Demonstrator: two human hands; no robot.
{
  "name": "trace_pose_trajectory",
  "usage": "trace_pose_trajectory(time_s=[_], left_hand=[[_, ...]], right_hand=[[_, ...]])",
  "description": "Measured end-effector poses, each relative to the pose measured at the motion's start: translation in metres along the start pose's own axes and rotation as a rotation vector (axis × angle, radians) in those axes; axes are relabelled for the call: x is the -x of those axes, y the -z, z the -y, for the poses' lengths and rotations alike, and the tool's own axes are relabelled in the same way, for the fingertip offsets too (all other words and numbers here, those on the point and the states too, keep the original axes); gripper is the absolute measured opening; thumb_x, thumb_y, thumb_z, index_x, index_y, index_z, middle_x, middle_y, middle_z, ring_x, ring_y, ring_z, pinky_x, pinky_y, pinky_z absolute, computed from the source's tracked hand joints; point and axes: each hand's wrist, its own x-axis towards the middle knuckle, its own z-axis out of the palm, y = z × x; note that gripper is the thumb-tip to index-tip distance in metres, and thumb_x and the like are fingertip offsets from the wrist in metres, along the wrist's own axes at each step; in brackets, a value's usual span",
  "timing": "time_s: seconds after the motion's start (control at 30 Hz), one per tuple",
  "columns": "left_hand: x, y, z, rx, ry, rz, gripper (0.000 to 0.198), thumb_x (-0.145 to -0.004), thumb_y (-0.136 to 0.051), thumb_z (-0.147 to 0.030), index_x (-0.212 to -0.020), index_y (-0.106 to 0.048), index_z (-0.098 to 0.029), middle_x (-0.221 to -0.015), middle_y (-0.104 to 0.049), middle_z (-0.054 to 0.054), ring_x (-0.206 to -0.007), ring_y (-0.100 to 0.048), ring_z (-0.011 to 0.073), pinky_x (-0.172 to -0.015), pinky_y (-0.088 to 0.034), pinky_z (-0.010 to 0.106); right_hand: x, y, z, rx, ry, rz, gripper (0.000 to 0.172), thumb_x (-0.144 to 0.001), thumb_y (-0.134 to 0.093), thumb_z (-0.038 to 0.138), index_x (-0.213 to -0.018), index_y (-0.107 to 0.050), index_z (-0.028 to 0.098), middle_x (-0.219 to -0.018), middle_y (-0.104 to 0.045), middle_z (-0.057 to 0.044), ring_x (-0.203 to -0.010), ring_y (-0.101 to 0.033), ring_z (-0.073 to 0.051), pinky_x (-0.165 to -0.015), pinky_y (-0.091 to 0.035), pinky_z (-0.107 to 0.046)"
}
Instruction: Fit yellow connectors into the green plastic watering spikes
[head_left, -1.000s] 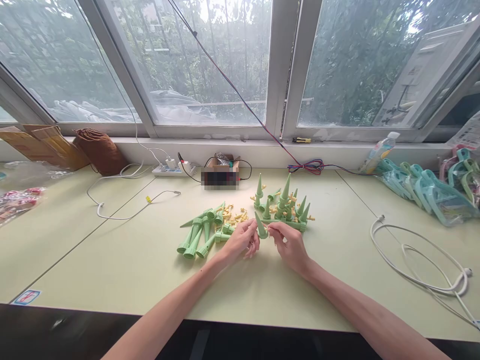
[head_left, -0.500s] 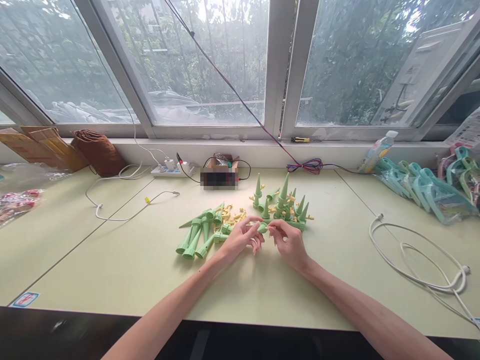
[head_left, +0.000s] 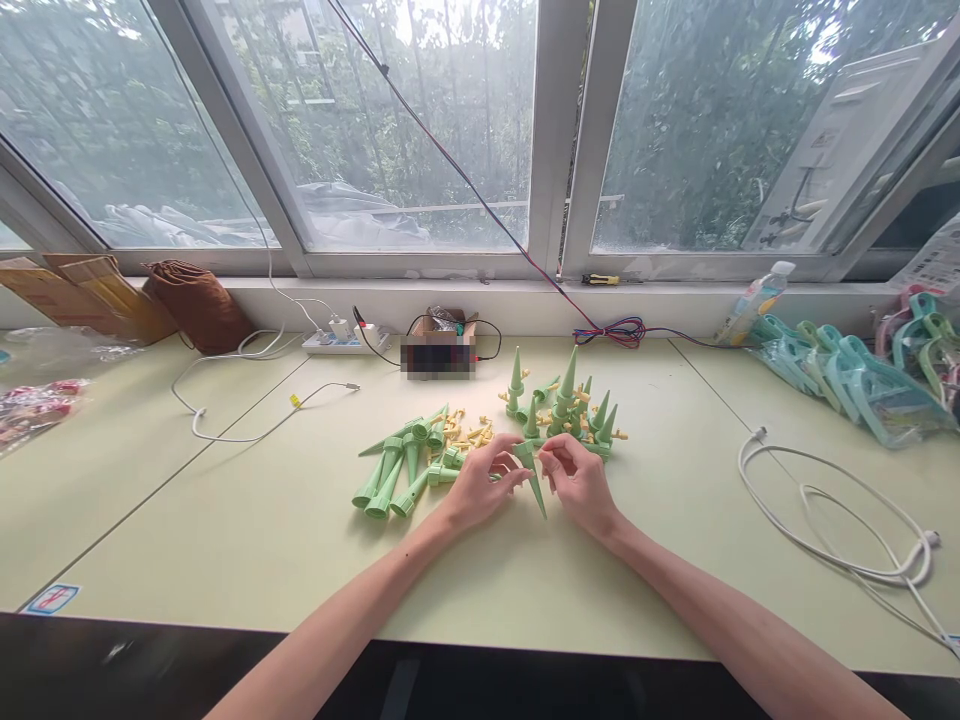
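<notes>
My left hand [head_left: 487,480] grips a green plant watering spike [head_left: 534,485] by its wide collar, and the pointed end slants down toward me. Close against the collar, my right hand [head_left: 577,483] is closed in a pinch on a small yellow valve, mostly hidden by the fingertips. Left of my hands lies a pile of green spikes [head_left: 386,480], with loose yellow valves [head_left: 469,430] beside it. Behind my right hand several green spikes [head_left: 566,395] stand tip up, some with yellow valves fitted in their sides.
A power strip [head_left: 341,342] and a small box [head_left: 446,325] stand along the window sill. White cables [head_left: 832,570] curl at the right, near bagged teal clips [head_left: 847,385] and a bottle [head_left: 757,300]. A brown bag [head_left: 199,305] sits at the back left.
The spike in my left hand has turned, so its length now points down toward me. My left fingers have shifted around the collar; my right hand stays close beside it.
</notes>
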Motion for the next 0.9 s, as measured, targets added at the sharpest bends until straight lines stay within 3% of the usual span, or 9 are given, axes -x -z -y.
trace_pose_trajectory(time_s=[0.13,0.3,0.4,0.53,0.7,0.9], left_hand=[[0.0004,-0.0009,0.0032,-0.146,-0.082,-0.070,0.034,-0.085,-0.070,-0.027,-0.116,-0.058,-0.022,-0.078,-0.066,0.000,-0.071,-0.066,0.0160,-0.068,-0.056,0.029],[0.0011,-0.0018,0.0044,-0.145,-0.155,-0.115,0.042,-0.086,-0.069,-0.028,-0.124,-0.052,-0.023,-0.088,-0.067,0.002,-0.070,-0.067,0.0145,-0.075,-0.057,0.032],[0.0011,-0.0034,0.0027,-0.093,-0.152,-0.119,0.044,-0.088,-0.067,-0.030,-0.127,-0.047,-0.024,-0.100,-0.065,0.005,-0.067,-0.066,0.0122,-0.066,-0.058,0.028],[-0.0011,-0.0057,-0.0030,0.056,-0.081,-0.120,0.040,-0.091,-0.063,-0.042,-0.123,-0.049,-0.023,-0.103,-0.062,0.005,-0.065,-0.065,0.0115,-0.053,-0.055,0.023],[-0.0060,-0.0037,-0.0052,0.298,0.038,-0.104,0.042,-0.095,-0.049,-0.058,-0.102,-0.055,-0.017,-0.072,-0.061,0.000,-0.046,-0.054,0.0084,-0.041,-0.044,0.020],[-0.0072,-0.0007,-0.0045,0.573,0.313,0.059,0.048,-0.090,-0.051,-0.066,-0.097,-0.047,-0.019,-0.057,-0.064,-0.001,-0.032,-0.047,0.0094,-0.029,-0.028,0.016]], right_hand=[[-0.0003,-0.0006,0.0005,-0.026,-0.015,0.006,0.025,-0.097,-0.055,0.042,-0.086,-0.055,0.020,-0.063,-0.055,0.003,-0.049,-0.051,-0.012,-0.048,-0.043,-0.025],[-0.0004,-0.0008,0.0008,-0.049,-0.030,0.002,0.027,-0.097,-0.055,0.045,-0.085,-0.055,0.020,-0.063,-0.056,0.002,-0.048,-0.051,-0.012,-0.047,-0.043,-0.025],[0.0001,-0.0011,0.0024,-0.046,-0.033,-0.009,0.026,-0.098,-0.055,0.044,-0.087,-0.055,0.020,-0.065,-0.057,0.002,-0.049,-0.052,-0.012,-0.047,-0.044,-0.024],[0.0015,-0.0017,0.0071,-0.013,-0.010,-0.051,0.025,-0.099,-0.054,0.043,-0.089,-0.056,0.021,-0.067,-0.059,0.001,-0.052,-0.055,-0.013,-0.049,-0.046,-0.024],[0.0021,-0.0016,0.0082,0.050,0.046,-0.082,0.024,-0.100,-0.052,0.041,-0.088,-0.056,0.021,-0.068,-0.060,0.000,-0.052,-0.055,-0.013,-0.050,-0.047,-0.024],[0.0026,-0.0015,0.0064,0.134,0.138,-0.065,0.022,-0.101,-0.050,0.037,-0.088,-0.057,0.021,-0.069,-0.061,0.000,-0.055,-0.055,-0.013,-0.054,-0.049,-0.025]])
